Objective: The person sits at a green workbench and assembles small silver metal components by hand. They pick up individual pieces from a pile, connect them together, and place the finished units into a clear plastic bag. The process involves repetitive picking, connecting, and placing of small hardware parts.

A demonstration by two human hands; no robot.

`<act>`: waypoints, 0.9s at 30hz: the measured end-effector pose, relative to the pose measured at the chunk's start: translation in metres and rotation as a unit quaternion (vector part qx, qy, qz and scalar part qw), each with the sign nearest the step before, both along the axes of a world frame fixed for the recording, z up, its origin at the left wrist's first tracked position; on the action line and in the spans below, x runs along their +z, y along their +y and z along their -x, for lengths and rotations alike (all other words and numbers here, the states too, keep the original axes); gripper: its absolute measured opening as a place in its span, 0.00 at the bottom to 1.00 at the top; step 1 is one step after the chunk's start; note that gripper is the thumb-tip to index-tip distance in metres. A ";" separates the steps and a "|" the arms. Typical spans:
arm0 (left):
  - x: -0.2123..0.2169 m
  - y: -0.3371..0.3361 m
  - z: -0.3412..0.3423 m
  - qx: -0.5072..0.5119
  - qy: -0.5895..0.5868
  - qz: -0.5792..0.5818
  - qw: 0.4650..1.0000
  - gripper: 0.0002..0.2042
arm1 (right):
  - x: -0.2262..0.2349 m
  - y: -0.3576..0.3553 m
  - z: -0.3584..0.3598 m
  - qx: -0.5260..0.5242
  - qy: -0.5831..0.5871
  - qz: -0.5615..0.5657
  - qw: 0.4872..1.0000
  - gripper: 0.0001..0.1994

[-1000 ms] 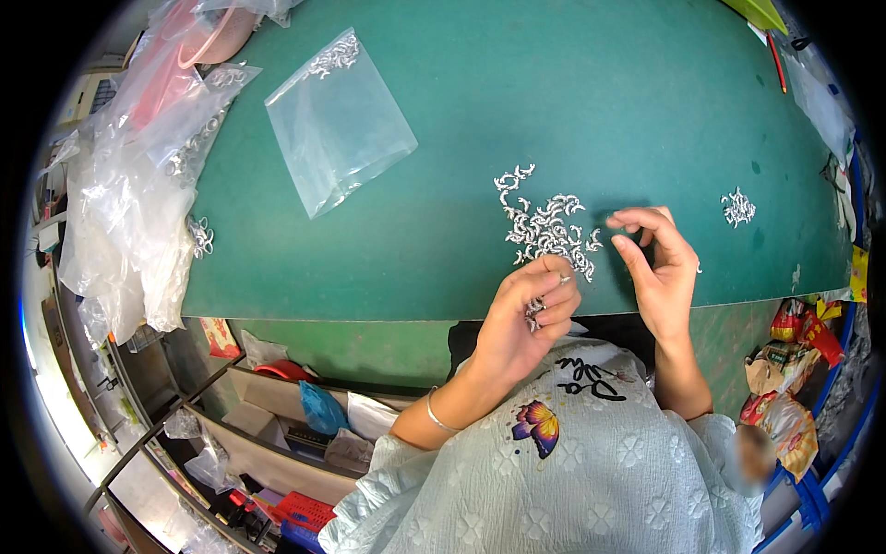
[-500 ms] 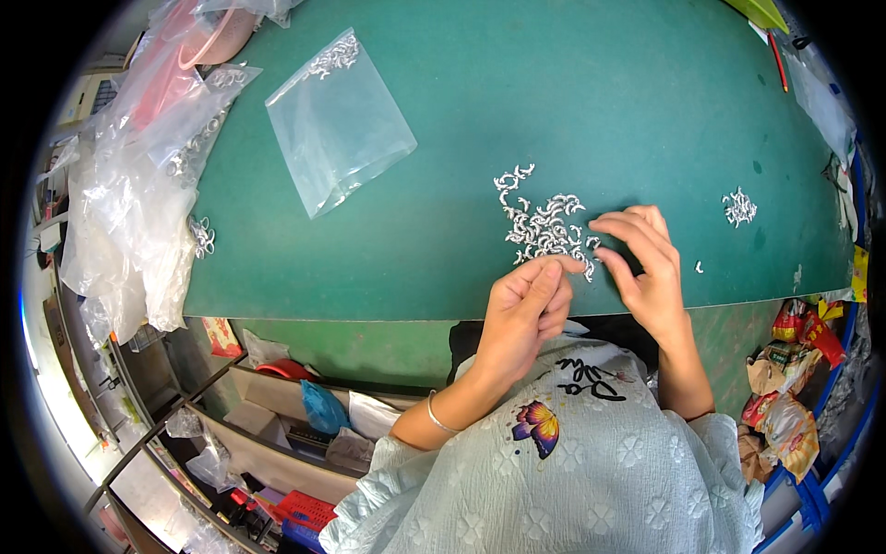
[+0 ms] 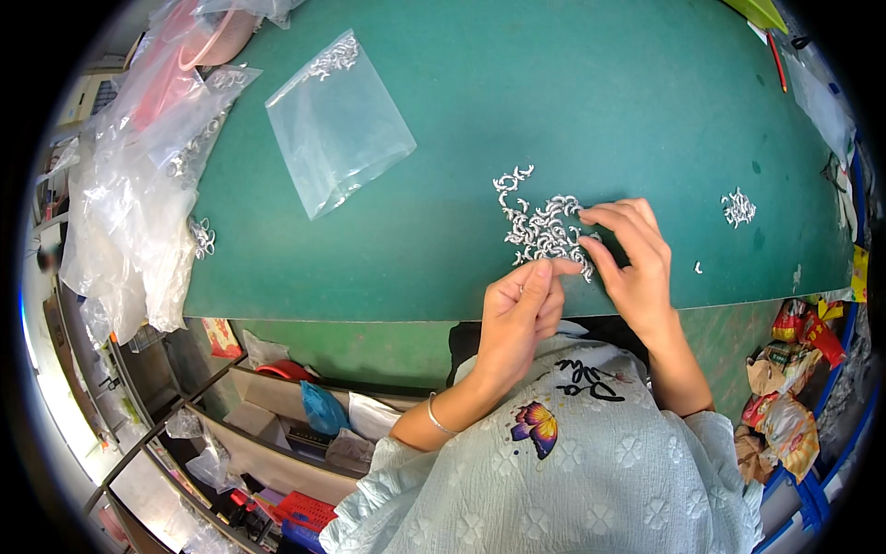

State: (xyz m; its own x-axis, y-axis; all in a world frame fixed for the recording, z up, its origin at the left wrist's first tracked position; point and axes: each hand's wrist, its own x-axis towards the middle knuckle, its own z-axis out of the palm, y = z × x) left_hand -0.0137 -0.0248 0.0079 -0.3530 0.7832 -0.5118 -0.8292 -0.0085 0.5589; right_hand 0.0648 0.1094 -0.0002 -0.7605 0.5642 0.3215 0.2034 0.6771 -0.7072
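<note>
A loose pile of small, silvery, curved metal pieces (image 3: 540, 227) lies on the green tabletop in front of me. My left hand (image 3: 519, 314) is at the pile's near edge, thumb pressed to the curled fingers and index finger pointing right. Whatever that pinch holds, if anything, is too small to make out. At the pile's right side, my right hand (image 3: 639, 268) has its thumb and fingers apart around the outermost pieces, with nothing visibly gripped. Farther right lie a smaller heap of similar pieces (image 3: 738, 208) and one single piece (image 3: 699, 268).
A clear plastic bag (image 3: 346, 138) with some metal pieces at its far end lies flat at the upper left. Bulky plastic bags (image 3: 129, 222) and a pink basket (image 3: 226, 42) crowd the left edge. Crumpled packaging (image 3: 783, 420) sits below the table at right.
My right hand has shifted slightly left, closer over the pile's right side. My left hand has moved a little left.
</note>
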 end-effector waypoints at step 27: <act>0.002 0.000 -0.003 0.015 0.200 0.053 0.978 0.04 | 0.011 -0.019 -0.020 0.054 0.147 0.090 0.983 0.14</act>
